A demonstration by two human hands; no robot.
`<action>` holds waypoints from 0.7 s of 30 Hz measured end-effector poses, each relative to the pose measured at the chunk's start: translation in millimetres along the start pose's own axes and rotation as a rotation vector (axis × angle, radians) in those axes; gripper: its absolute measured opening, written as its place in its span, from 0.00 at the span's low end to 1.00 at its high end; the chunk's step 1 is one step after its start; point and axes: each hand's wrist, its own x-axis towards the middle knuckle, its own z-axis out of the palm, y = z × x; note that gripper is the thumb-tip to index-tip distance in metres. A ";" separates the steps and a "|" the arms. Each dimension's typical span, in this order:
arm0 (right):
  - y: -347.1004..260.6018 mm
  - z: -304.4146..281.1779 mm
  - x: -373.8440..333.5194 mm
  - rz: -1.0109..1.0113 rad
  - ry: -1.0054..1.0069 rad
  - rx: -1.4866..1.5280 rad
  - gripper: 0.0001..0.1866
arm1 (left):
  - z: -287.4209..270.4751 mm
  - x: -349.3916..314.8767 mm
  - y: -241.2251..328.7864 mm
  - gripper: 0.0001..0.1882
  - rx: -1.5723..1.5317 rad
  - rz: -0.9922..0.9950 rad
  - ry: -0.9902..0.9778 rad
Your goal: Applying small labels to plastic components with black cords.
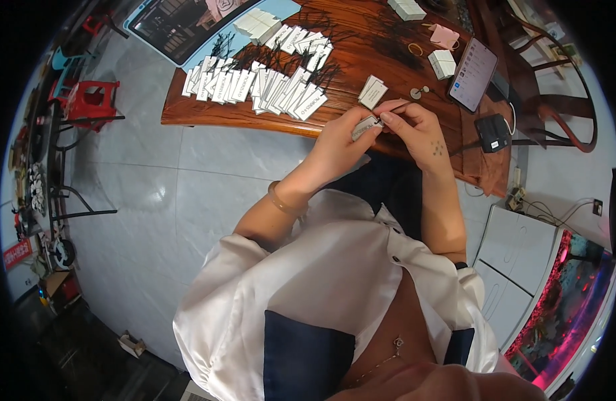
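Over the table's near edge my two hands meet at one white hang tag with dark print. My left hand is closed on the tag, thumb and fingers pinching it. Close against it, my right hand is pinched at the tag's end, where a small dark bit shows; what exactly its fingertips hold is hidden. Just beyond my hands lies a small stack of white tags. To the left on the tabletop, many white tags with black strings lie in overlapping rows.
On the brown wooden table are tag bundles, loose black strings, a white stack and a phone. A black box-shaped device with a cable sits at right. Red stools stand left; a lit aquarium lower right.
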 end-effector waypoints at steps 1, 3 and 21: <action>0.9 -0.6 0.1 -0.029 -0.002 -0.038 0.09 | -0.8 0.7 1.7 0.10 0.000 0.001 -0.001; 1.8 1.7 -1.0 -0.168 0.066 -0.232 0.08 | -1.8 1.9 6.2 0.09 -0.012 -0.078 -0.023; 1.1 0.9 -3.9 -0.246 0.190 -0.231 0.07 | 7.4 1.3 -1.7 0.08 0.026 0.082 0.059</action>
